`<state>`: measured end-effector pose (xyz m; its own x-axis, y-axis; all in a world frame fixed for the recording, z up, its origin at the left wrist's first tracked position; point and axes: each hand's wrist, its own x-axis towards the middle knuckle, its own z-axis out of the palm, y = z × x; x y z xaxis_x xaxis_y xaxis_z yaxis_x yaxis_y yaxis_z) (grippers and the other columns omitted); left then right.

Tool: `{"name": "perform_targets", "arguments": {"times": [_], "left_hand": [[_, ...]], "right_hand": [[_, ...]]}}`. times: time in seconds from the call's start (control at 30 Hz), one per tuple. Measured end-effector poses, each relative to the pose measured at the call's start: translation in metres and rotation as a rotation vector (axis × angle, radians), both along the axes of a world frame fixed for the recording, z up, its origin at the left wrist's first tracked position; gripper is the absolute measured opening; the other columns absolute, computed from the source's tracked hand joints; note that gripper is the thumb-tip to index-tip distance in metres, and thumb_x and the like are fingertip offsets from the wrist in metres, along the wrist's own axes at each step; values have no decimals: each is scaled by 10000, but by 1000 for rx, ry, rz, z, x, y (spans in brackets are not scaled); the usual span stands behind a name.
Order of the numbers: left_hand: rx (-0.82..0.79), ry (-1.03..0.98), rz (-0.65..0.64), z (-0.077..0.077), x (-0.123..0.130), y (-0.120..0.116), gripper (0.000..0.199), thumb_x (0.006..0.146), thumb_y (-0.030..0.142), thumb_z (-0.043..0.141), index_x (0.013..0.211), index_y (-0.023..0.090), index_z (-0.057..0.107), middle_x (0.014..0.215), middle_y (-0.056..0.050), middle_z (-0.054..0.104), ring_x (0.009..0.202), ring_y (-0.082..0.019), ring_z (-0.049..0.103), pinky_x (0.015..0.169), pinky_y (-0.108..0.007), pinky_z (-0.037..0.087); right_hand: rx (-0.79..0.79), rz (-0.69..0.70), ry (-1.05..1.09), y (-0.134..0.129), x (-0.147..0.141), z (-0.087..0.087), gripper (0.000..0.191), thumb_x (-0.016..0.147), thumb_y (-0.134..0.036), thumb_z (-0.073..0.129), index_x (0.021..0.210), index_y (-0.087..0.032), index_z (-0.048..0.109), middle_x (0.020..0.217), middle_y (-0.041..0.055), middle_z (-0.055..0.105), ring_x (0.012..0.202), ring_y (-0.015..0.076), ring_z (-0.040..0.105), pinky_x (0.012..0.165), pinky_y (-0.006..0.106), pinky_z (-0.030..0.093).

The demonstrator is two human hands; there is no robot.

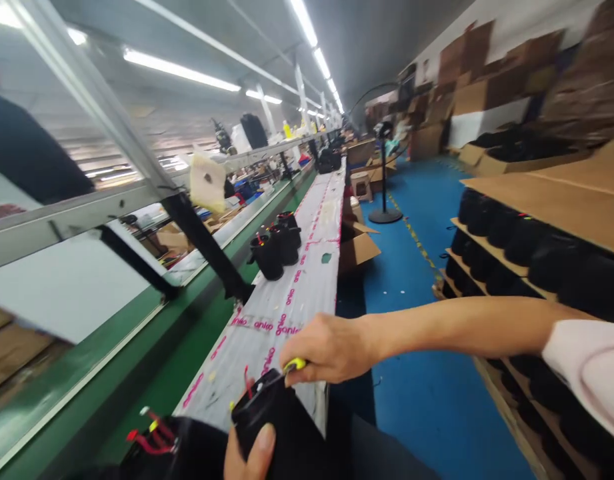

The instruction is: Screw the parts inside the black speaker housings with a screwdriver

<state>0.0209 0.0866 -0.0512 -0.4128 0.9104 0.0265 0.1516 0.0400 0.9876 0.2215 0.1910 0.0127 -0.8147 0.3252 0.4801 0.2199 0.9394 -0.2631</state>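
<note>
Right hand curls tightly round a small yellow tool, set at the far rim of a black container; whether its tip bites into the rim cannot be told. Left hand grasps that container low in the near middle, thumb on its near face. A firm grip close below the rim would likely steady the wall, and small wrist movements, with the thumb well clear of the tool, should spare both skin and the red strand rising from the opening.

The container looks matte and soft, probably fabric, with a thick, slightly squashed edge. Just to its left, a second black container shows glossy red leads poking up. Beneath and beyond runs a pale, wrinkled covering printed in pink, perhaps plastic film; farther along it, upright black cylinders stand close together. Left lies a smooth green strip; right, past the blue floor, flat cardboard sheets separate layers of rounded black goods.
</note>
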Motion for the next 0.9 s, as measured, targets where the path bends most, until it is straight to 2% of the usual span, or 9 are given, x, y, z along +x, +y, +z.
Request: {"name": "perform_targets", "arguments": {"times": [0.1, 0.27, 0.43, 0.6, 0.77, 0.9], "left_hand": [[-18, -53, -2, 15, 0, -9, 803, 748, 582, 722, 1424, 207, 509, 1361, -109, 647, 1329, -353, 536, 1173, -521, 351], [4, 97, 59, 35, 7, -13, 766, 751, 520, 759, 1406, 205, 519, 1371, -115, 624, 1331, -310, 523, 1160, -507, 344], [27, 214, 72, 35, 10, -12, 739, 753, 486, 734, 1387, 166, 530, 1365, -143, 613, 1321, -318, 527, 1150, -500, 354], [55, 257, 93, 32, 14, -13, 724, 737, 466, 740, 1368, 174, 538, 1369, -142, 606, 1315, -331, 529, 1149, -506, 356], [61, 293, 148, 38, 23, -15, 704, 733, 448, 737, 1344, 157, 544, 1332, -147, 630, 1286, -339, 559, 1103, -484, 422], [12, 323, 206, 42, 28, -16, 728, 729, 473, 736, 1349, 147, 538, 1297, -157, 640, 1247, -356, 583, 1111, -515, 405]], "right_hand": [[41, -48, -119, -6, 1, 7, 261, 1046, -388, 465, 1065, -156, 584, 869, 23, 703, 719, 144, 631, 577, 278, 358], [163, -54, -280, -15, -6, 15, 271, 1049, -405, 444, 1001, -171, 572, 859, 18, 686, 693, 149, 607, 511, 309, 238], [208, -46, -400, -17, -10, 23, 265, 1048, -394, 444, 951, -175, 559, 828, 16, 666, 646, 143, 581, 492, 319, 196], [263, -59, -435, -18, -7, 26, 275, 1053, -406, 428, 967, -175, 551, 804, 18, 660, 619, 151, 588, 476, 328, 170], [301, -69, -488, -22, -7, 30, 234, 1049, -362, 435, 992, -166, 549, 760, 19, 651, 589, 161, 602, 457, 326, 158], [272, -60, -554, -25, -8, 41, 218, 1048, -331, 430, 1015, -155, 553, 745, 25, 652, 588, 168, 602, 451, 328, 172]]}}
